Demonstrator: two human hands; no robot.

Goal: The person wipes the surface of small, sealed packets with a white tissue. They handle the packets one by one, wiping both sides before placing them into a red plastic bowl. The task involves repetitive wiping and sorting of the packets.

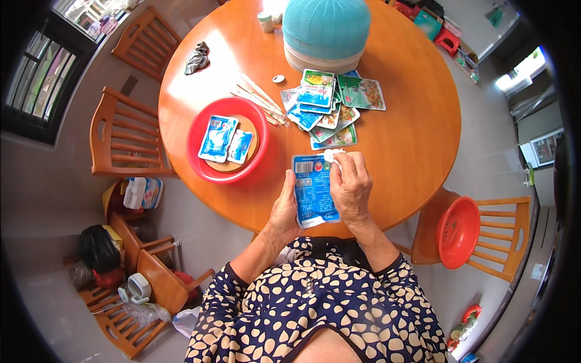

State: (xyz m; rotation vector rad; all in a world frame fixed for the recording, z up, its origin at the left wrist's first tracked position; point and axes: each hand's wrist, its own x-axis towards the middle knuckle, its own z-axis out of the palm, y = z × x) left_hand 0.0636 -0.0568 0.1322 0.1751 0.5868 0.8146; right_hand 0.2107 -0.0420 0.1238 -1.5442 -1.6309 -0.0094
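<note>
A blue food pouch (313, 193) with printed panels is held upright over the table's near edge. My left hand (282, 206) grips its left side, thumb along the edge. Pinched in the fingers of my right hand (352, 186) is a crumpled white tissue (332, 156), pressed at the pouch's upper right corner. Just beyond lies a loose pile of blue and green food pouches (319, 91). To the left, a red basin (192, 145) holds a round brown board with two blue pouches (218, 138) on it.
Beside the basin lie several pale sticks (261, 97) and a small white lid (278, 78). A turquoise domed cover (327, 30), a small cup (265, 22) and a dark crumpled cloth (197, 58) are farther back. Another red basin (458, 232) sits on the right-hand chair (501, 237).
</note>
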